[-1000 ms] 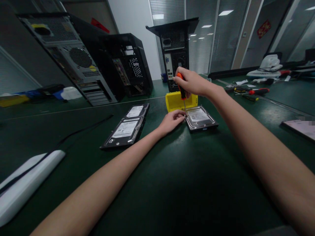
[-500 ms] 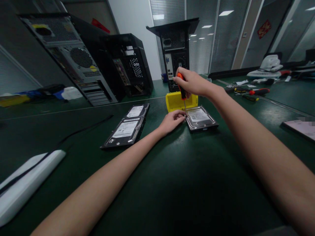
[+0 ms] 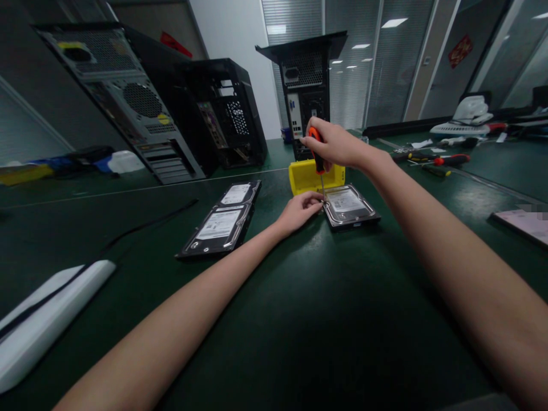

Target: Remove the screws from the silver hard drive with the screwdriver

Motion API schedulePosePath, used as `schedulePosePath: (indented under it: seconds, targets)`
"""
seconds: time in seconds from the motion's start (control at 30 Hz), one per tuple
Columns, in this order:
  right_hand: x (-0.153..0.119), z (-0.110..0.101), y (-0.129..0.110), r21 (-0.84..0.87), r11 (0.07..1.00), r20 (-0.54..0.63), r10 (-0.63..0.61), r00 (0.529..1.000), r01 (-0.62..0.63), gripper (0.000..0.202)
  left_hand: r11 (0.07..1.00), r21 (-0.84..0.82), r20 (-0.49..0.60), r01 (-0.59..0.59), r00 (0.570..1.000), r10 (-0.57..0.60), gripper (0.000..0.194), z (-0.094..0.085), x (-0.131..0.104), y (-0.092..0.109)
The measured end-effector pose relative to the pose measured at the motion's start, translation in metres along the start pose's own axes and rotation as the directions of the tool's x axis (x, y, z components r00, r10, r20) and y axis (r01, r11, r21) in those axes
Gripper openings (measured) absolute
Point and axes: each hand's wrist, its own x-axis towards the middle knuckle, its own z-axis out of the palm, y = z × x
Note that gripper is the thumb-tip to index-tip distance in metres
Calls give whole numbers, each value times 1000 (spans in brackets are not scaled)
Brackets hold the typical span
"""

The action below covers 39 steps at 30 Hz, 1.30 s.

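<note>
Right hand holds an orange-and-black screwdriver
It points down at a flat black-and-silver hard drive; left hand by its left edge, grip hard to tell.

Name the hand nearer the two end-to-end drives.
Left. The left hand is right of those drives, fingers beside the third drive; the right hand is farther right, raised, holding the screwdriver.

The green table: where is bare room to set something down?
Bare: between the forearms, nearer than the single drive; between cable and paired drives. Crowded: left of and behind the single drive, with left hand, right hand, screwdriver, yellow box.
</note>
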Motion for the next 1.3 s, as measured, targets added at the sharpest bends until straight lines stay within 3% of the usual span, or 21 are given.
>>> schedulePosePath:
  seconds: [0.43, 1.3]
  targets:
    - [1, 2, 0, 37, 999, -32, -4, 999, 5, 25, 1000, -29, -1, 0, 1000, 0, 28, 1, 0, 1]
    - [3, 4, 3, -47, 997, -94, -64, 993, 60, 24, 999, -42, 6, -7, 1000, 8, 29, 1, 0, -2]
